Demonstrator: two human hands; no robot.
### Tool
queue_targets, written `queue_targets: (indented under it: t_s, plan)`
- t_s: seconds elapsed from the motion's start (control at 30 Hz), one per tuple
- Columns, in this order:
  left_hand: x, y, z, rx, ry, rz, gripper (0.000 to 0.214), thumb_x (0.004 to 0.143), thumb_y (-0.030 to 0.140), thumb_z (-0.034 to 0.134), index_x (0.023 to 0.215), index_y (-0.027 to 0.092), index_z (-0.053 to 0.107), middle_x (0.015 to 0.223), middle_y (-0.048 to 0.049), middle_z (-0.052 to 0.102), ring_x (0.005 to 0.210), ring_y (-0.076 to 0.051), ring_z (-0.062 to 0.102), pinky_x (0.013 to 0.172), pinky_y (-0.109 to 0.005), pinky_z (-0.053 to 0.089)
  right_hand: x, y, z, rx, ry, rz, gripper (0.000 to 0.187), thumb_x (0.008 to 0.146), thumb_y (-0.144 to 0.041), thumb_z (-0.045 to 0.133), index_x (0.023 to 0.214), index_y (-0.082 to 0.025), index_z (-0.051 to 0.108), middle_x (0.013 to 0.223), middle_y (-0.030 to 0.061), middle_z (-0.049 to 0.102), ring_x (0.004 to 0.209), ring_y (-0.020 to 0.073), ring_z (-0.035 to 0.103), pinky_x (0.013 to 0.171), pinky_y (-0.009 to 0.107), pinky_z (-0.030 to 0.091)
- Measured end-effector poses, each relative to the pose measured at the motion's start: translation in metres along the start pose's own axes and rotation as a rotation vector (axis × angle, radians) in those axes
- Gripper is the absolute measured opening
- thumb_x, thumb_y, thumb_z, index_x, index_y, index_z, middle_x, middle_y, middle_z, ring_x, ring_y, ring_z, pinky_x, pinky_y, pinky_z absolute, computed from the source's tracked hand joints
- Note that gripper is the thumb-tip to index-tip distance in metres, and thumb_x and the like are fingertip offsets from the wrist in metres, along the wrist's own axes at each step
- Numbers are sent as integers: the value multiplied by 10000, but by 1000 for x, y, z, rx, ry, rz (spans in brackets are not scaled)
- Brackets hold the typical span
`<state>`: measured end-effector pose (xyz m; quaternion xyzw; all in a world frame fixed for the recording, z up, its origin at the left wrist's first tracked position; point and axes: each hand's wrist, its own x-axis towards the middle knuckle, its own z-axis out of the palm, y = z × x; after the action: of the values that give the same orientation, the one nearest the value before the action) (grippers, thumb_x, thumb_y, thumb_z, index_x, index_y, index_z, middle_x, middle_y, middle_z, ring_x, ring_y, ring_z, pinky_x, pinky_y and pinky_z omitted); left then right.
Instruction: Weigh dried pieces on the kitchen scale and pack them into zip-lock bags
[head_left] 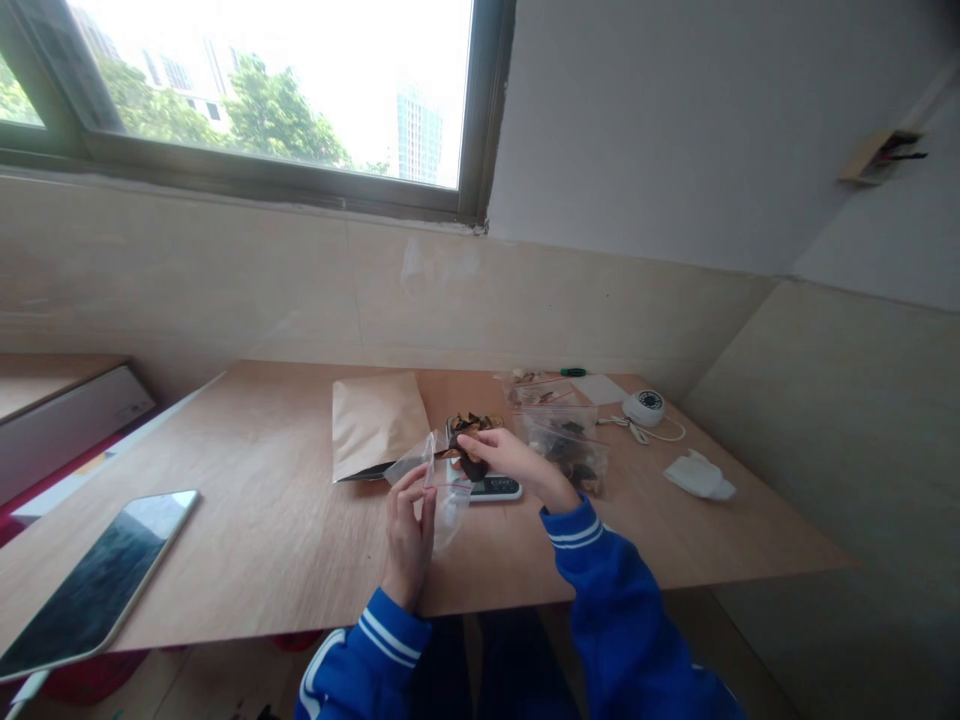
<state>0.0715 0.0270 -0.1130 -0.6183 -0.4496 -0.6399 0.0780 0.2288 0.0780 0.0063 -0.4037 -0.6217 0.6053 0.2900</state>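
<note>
My left hand (409,530) is closed on the edge of a clear zip bag (450,515) with a red seal line, its mouth spread apart. Over the bag's mouth, my right hand (510,460) pinches some dark brown, orange-edged dried slices (471,464). Behind them, more of these dried slices lie on a white digital kitchen scale (512,492), partly hidden by my right hand. The scale's display is lit, but I cannot read it surely. A brown kraft paper bag (379,420) lies flat just left of the scale.
Clear zip bags of dark dried pieces (574,450) lie right of the scale, with bags of paler pieces (536,385) behind. Farther right are a white round device with a cable (643,406) and a crumpled white tissue (700,475). A tablet (97,580) lies at the left edge.
</note>
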Motion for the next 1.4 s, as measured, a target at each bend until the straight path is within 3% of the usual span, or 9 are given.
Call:
queue_targets:
  t_s: [0.2, 0.33, 0.47, 0.6, 0.7, 0.8, 0.93, 1.07, 1.4]
  plan:
    - [-3, -1, 2, -75, 42, -40, 58, 899, 144, 496, 935, 189, 505, 1176, -98, 602, 1133, -196, 590, 886, -396, 523, 8, -8, -7, -291, -209, 17, 527, 766, -634, 595, 692, -114, 641, 583, 4, 599, 531, 98, 520, 490, 207, 399]
    - [-5, -2, 1, -94, -1, 8, 47, 898, 158, 506, 922, 198, 517, 1181, -86, 606, 1120, -190, 601, 868, -383, 539, 8, -14, 0, -410, -202, 62, 487, 794, -585, 597, 713, -109, 660, 628, 20, 629, 548, 107, 532, 497, 212, 411]
    - [-3, 0, -1, -100, 19, 14, 52, 897, 150, 505, 912, 200, 505, 1181, -88, 608, 1113, -192, 606, 862, -388, 544, 7, -17, 8, -477, -15, -123, 458, 873, -535, 508, 842, -122, 703, 813, 60, 703, 734, 167, 624, 654, 254, 480]
    - [0, 2, 0, -111, 70, -45, 51, 905, 150, 488, 920, 198, 487, 1186, -98, 596, 1124, -197, 602, 859, -403, 545, 7, -7, 0, -251, 310, -362, 398, 878, -502, 513, 1009, -169, 687, 1029, 89, 706, 957, 210, 647, 846, 330, 503]
    - [-1, 2, 1, -138, 71, -75, 24, 918, 175, 472, 920, 198, 479, 1194, -99, 582, 1119, -196, 603, 847, -406, 551, 9, 9, -11, -56, 285, -356, 404, 851, -512, 542, 1030, -175, 673, 1063, 107, 697, 984, 222, 652, 855, 371, 522]
    - [-1, 2, 2, -167, 88, -101, 29, 934, 221, 450, 928, 198, 467, 1198, -102, 563, 1122, -198, 595, 855, -422, 542, 14, 28, -20, -163, 335, -390, 376, 880, -484, 502, 1034, -189, 677, 1091, 104, 683, 1036, 217, 626, 927, 393, 486]
    - [0, 1, 4, -157, 260, -118, 101, 953, 298, 407, 944, 200, 428, 1162, -110, 521, 1039, -181, 603, 805, -391, 538, 31, 56, -33, -638, 509, -387, 455, 861, -477, 541, 1241, -231, 594, 1383, 133, 488, 1329, 264, 395, 1098, 457, 297]
    - [3, 1, 5, -86, 361, -89, 68, 950, 266, 404, 928, 207, 379, 1102, -94, 504, 923, -152, 596, 744, -355, 524, 53, 80, -44, -960, 312, -147, 832, 750, -548, 671, 1464, -333, 302, 1571, 123, 160, 1443, 362, 98, 1111, 542, 195]
    - [5, 2, 4, -59, 298, -81, 64, 956, 266, 390, 950, 202, 385, 1102, -88, 505, 863, -136, 594, 736, -330, 494, 63, 86, -47, -1233, 372, -292, 322, 938, -363, 472, 1196, -252, 630, 1097, 109, 598, 1059, 254, 510, 944, 398, 390]
